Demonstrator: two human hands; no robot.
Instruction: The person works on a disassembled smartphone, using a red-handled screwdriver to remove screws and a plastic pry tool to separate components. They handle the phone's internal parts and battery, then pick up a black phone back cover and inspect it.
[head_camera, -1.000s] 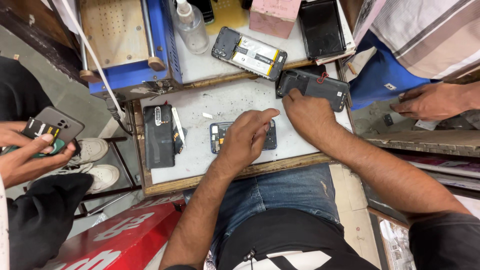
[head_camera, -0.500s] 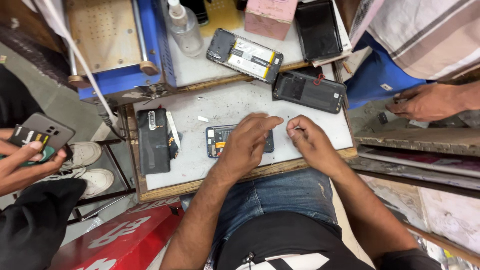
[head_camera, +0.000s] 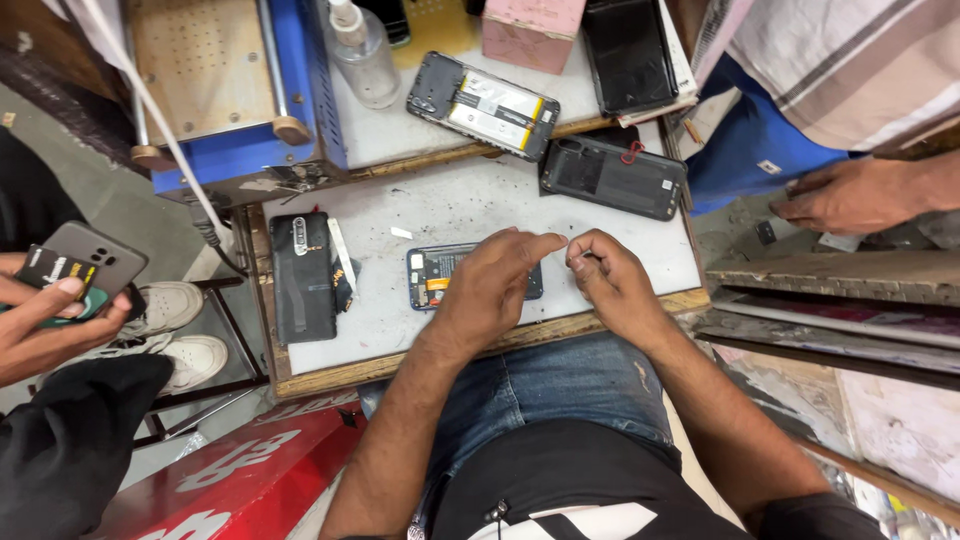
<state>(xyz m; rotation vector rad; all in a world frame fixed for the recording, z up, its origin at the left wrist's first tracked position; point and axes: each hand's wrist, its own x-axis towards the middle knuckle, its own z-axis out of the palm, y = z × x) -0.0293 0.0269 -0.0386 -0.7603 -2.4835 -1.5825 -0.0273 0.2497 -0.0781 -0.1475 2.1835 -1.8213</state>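
While the left hand (head_camera: 490, 285) lies flat on the opened phone (head_camera: 440, 277), the right hand (head_camera: 605, 275) pinches something too small to tell.

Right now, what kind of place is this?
Probably a phone repair shop. An opened phone lies under the left hand, another opened phone with its battery showing lies farther back, and a blue machine stands on the worktable.

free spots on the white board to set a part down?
Bare patch in the middle of the white board, between the dark back cover at left, the opened phone with battery above and the black back cover at right. Another strip along the near edge, left of the left hand. Crowded around the small opened phone under both hands, right hand included.
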